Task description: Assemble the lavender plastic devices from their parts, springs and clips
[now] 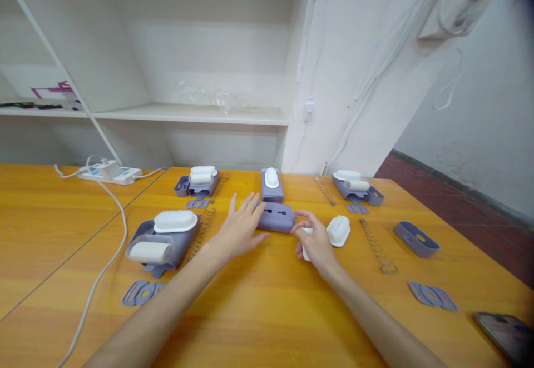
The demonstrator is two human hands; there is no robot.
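Observation:
A grey-purple plastic housing with two dark slots on its upper face lies in the middle of the table. My left hand is open, fingers spread, its fingertips at the housing's left end. At the right end, my right hand has its fingers curled around a small white piece, mostly hidden by the hand. Close to its right lies a white oval plastic part with a ridged top. Behind the housing stands another grey-purple housing with a white oval part on it.
Similar part sets sit at left, back left and back right. On the right are a coil spring, a grey-purple tray, flat grey rings and a phone. A white cable runs from a power strip.

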